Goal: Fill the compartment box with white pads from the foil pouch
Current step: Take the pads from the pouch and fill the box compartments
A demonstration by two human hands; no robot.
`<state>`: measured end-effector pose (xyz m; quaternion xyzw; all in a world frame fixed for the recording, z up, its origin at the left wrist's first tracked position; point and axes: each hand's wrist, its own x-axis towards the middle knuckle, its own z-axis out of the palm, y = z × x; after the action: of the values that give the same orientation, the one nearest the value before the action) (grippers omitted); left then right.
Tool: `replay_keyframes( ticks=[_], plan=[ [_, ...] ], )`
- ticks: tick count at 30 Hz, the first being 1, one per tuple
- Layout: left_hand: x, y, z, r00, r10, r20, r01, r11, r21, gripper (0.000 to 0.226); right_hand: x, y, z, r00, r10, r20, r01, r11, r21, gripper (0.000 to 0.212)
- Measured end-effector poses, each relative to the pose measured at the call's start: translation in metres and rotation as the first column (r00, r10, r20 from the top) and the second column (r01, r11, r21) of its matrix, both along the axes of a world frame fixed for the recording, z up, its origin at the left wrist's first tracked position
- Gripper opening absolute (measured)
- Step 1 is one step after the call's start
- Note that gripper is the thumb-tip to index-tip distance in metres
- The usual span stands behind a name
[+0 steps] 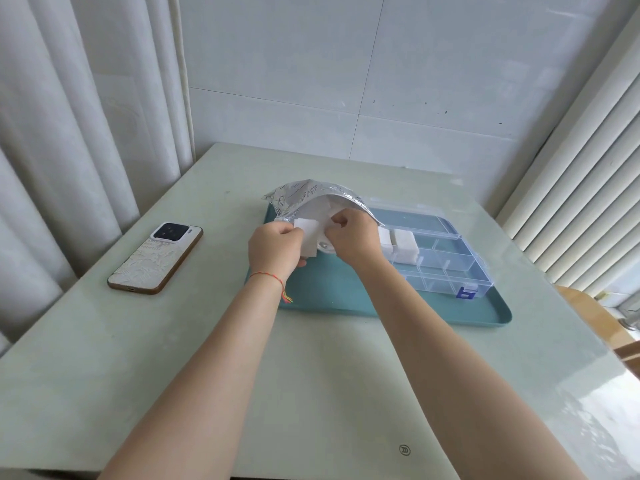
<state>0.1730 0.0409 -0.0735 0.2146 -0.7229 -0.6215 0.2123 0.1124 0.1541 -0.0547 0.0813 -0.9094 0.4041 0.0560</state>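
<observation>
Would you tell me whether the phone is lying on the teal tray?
No, the phone lies on the table, left of the tray.

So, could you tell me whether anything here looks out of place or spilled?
Nothing stands out. The foil pouch is held over the tray by both hands, the white pads sit stacked in one compartment of the compartment box, and the phone lies flat on the table.

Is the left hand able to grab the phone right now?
Probably not right away. The left hand is busy pinching a white pad at the foil pouch. The phone lies beside it on the table with nothing between, so after letting go, likely yes.
</observation>
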Motion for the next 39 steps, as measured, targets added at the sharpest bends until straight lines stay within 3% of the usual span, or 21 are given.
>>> replay_keyframes(
  ticks=[5,15,17,20,22,26,30,39],
  plan=[
    [0.002,0.004,0.003,1.000,-0.022,-0.008,0.022,1.000,-0.007,0.021,0.007,0.019,0.008,0.997,-0.057,-0.050,0.053,0.996,-0.066,0.017],
    [0.000,0.007,-0.001,0.996,-0.089,-0.003,0.089,0.996,0.005,0.025,0.018,0.057,0.019,0.994,-0.023,0.104,0.052,0.957,-0.285,0.011],
    [0.000,0.007,0.000,0.994,-0.108,-0.003,0.108,0.993,0.040,0.027,0.017,0.067,0.021,0.990,0.034,0.135,0.016,0.935,-0.355,0.004],
    [0.002,0.010,0.003,0.983,-0.185,0.002,0.183,0.976,0.120,0.025,0.018,0.079,0.025,0.951,0.245,0.191,-0.146,0.895,-0.421,0.012],
    [0.004,0.014,0.007,0.958,-0.286,0.007,0.279,0.941,0.191,0.022,0.021,0.081,0.028,0.921,0.329,0.208,-0.245,0.905,-0.349,0.010],
    [0.009,0.019,0.014,0.908,-0.419,-0.002,0.401,0.869,0.290,0.016,0.025,0.077,0.031,0.931,0.303,0.203,-0.268,0.945,-0.186,0.008],
    [0.010,0.018,0.015,0.899,-0.437,0.012,0.413,0.857,0.309,0.017,0.026,0.074,0.031,0.954,0.274,0.125,-0.262,0.960,-0.101,0.004],
    [0.010,0.020,0.013,0.920,-0.392,0.027,0.369,0.885,0.285,0.017,0.021,0.068,0.023,0.980,0.200,0.019,-0.197,0.974,-0.108,0.010]
  ],
)
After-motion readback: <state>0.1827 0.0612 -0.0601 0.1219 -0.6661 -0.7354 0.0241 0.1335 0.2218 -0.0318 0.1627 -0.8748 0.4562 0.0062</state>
